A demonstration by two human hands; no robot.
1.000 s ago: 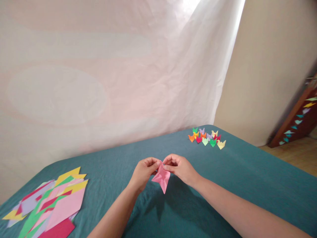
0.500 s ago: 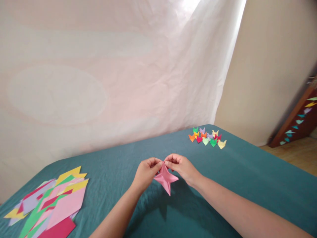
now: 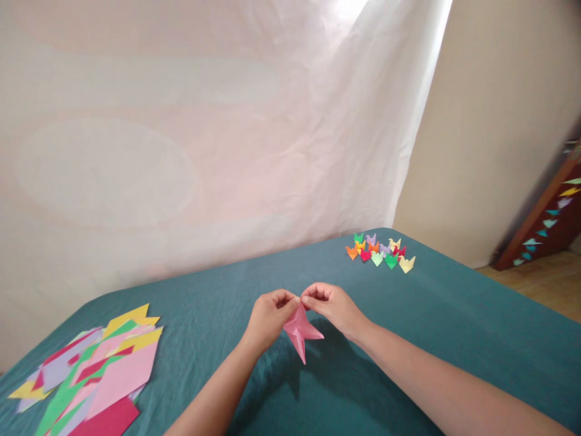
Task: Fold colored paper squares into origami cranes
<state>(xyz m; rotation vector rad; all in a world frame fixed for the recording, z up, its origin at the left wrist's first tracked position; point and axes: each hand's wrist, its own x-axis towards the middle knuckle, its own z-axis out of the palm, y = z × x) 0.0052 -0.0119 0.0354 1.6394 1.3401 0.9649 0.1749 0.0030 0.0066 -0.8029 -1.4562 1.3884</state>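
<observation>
A pink folded paper star [image 3: 301, 332] with pointed arms hangs above the table, pinched at its top point by both hands. My left hand [image 3: 271, 318] is closed, thumb and fingers gripping the left side of that tip. From the right, my right hand [image 3: 333, 307] pinches the same tip between thumb and index finger. The two hands' fingertips nearly meet there and hide the very top of the paper. Below, the star's shadow falls on the green cloth.
A green cloth covers the table [image 3: 218, 290]. Loose coloured paper sheets [image 3: 122, 381] lie piled at the left. Several small folded paper birds [image 3: 376, 258] stand grouped at the far right. Behind hangs a pale curtain [image 3: 227, 169]; a brown door [image 3: 540, 224] bears paper shapes.
The pink paper star has turned and tilted: its lower point has swung left and its right point has dropped. Both hands keep their hold, almost in place.
</observation>
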